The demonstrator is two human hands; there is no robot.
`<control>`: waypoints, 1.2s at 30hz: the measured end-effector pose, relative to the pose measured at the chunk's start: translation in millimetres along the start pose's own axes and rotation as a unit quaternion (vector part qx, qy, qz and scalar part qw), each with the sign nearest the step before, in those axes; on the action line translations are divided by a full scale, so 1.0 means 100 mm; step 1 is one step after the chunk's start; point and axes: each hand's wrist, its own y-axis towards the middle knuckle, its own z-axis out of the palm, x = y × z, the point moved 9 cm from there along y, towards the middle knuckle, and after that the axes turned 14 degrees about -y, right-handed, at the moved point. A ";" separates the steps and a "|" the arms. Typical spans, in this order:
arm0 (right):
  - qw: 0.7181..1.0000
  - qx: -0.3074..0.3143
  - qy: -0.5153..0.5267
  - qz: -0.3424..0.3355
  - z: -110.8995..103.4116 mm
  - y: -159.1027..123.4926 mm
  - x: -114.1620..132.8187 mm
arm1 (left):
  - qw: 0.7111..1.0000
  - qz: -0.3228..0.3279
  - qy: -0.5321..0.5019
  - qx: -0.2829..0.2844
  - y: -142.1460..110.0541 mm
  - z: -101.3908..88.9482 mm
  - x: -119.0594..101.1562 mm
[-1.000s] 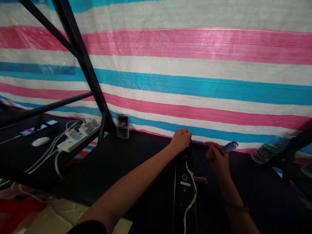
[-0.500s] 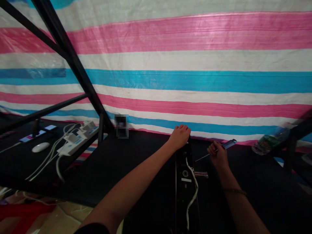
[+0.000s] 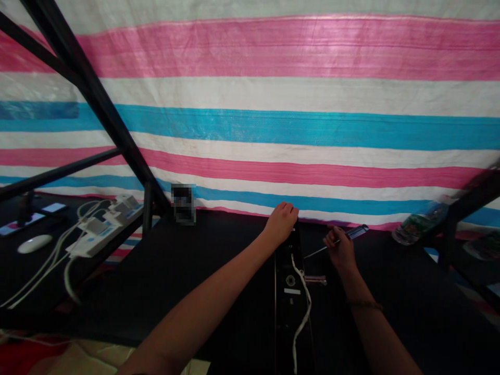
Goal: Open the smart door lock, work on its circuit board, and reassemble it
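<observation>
- Two bare hands over the black table (image 3: 187, 250)
- Left hand (image 3: 281, 223) — curled over the far end of a long black device (image 3: 287, 320), which reaches the table's far edge
- Right hand (image 3: 340, 250) — clenched on a screwdriver (image 3: 358, 231), its tip just beside the device's right side; whether they touch, I cannot tell
- White cable (image 3: 308, 304) running along the device, with a clear-handled tool (image 3: 315, 280) to its right
- Plastic bottle (image 3: 416, 227) near the far edge, well right of both hands
- Pixelated object (image 3: 183, 204) near the far left corner
</observation>
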 end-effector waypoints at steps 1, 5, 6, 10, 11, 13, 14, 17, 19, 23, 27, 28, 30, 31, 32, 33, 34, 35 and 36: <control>1.000 -0.002 -0.001 0.000 -0.01 0.01 -0.01 | 1.000 -0.003 0.001 0.000 -0.01 0.00 -0.01; 1.000 -0.012 0.000 -0.001 -0.06 0.03 -0.04 | 1.000 -0.016 -0.019 -0.011 -0.04 0.03 0.00; 1.000 -0.013 0.001 -0.001 -0.07 0.03 -0.04 | 0.999 -0.021 -0.026 -0.012 -0.03 0.05 0.01; 1.000 -0.018 0.003 -0.003 -0.09 0.03 -0.04 | 0.996 -0.047 -0.072 -0.010 0.03 0.05 0.06; 1.000 -0.018 0.004 -0.003 -0.09 0.03 -0.04 | 0.994 -0.059 -0.095 -0.022 0.02 0.00 0.09; 1.000 -0.020 0.004 -0.003 -0.09 0.04 -0.04 | 0.981 -0.098 -0.157 -0.067 -0.06 -0.16 0.22; 1.000 -0.021 0.003 -0.002 -0.10 0.04 -0.04 | 0.969 -0.125 -0.191 -0.099 -0.15 -0.27 0.32; 1.000 -0.028 -0.001 0.000 -0.14 0.06 -0.06 | 0.923 -0.211 -0.280 -0.162 -0.65 -0.50 0.71; 0.999 -0.034 -0.004 0.002 -0.18 0.08 -0.08 | 0.897 -0.261 -0.313 -0.170 -1.09 -0.52 0.93; 0.999 -0.046 -0.003 0.009 -0.20 0.11 -0.12 | 0.877 -0.335 -0.332 -0.097 -1.82 -0.24 1.03; 0.999 -0.049 -0.002 0.017 -0.19 0.11 -0.18 | 0.886 -0.323 -0.328 -0.063 -2.05 0.04 0.83; 0.999 -0.049 -0.003 0.019 -0.19 0.11 -0.19 | 0.886 -0.321 -0.328 -0.062 -2.06 0.10 0.81; 0.998 -0.051 -0.004 0.022 -0.20 0.12 -0.21 | 0.879 -0.328 -0.340 -0.071 -2.08 0.18 0.81; 0.998 -0.052 -0.004 0.023 -0.22 0.12 -0.22 | 0.870 -0.337 -0.350 -0.082 -2.10 0.19 0.84; 0.998 -0.054 -0.004 0.024 -0.23 0.12 -0.23 | 0.860 -0.350 -0.359 -0.099 -2.12 0.16 0.87; 0.998 -0.056 -0.002 0.025 -0.24 0.12 -0.23 | 0.847 -0.366 -0.365 -0.123 -2.16 0.10 0.90; 0.998 -0.059 0.000 0.026 -0.26 0.12 -0.24 | 0.833 -0.383 -0.368 -0.152 -2.20 -0.01 0.92; 0.998 -0.062 0.003 0.027 -0.27 0.12 -0.25 | 0.819 -0.397 -0.367 -0.190 -2.25 -0.16 0.92; 0.997 -0.065 0.006 0.028 -0.27 0.12 -0.26 | 0.806 -0.403 -0.365 -0.235 -2.30 -0.36 0.90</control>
